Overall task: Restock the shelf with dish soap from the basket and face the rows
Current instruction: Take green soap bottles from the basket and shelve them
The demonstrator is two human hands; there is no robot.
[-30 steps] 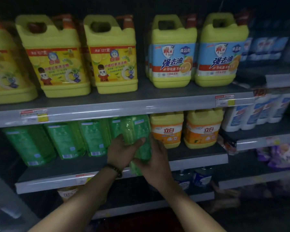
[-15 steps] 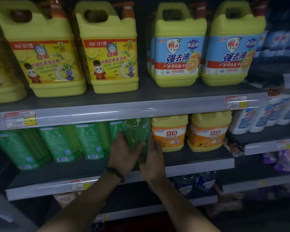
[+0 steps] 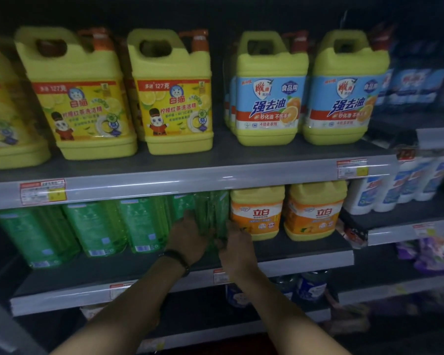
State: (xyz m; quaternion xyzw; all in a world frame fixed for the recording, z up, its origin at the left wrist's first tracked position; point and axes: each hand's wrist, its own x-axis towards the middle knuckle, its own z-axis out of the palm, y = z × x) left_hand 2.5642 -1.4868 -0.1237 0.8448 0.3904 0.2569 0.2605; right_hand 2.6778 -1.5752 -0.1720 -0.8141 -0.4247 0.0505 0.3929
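Note:
A clear green dish soap bottle (image 3: 212,213) stands on the middle shelf (image 3: 149,294), at the right end of a row of green bottles (image 3: 98,229). My left hand (image 3: 187,238) presses its left side and my right hand (image 3: 237,248) grips its lower right side. The bottle sits just left of an orange-labelled yellow jug (image 3: 257,213). Its top is hidden behind the upper shelf's rail. No basket is in view.
The upper shelf (image 3: 190,180) carries large yellow jugs (image 3: 173,93) and blue-labelled jugs (image 3: 269,90). A second orange jug (image 3: 315,210) stands further right. White bottles (image 3: 385,188) fill the neighbouring shelf unit. Blue bottles (image 3: 310,285) sit on the lowest shelf.
Both hands have pushed the green bottle up and back from the shelf's front edge into the row beside the orange jug. My head has moved closer.

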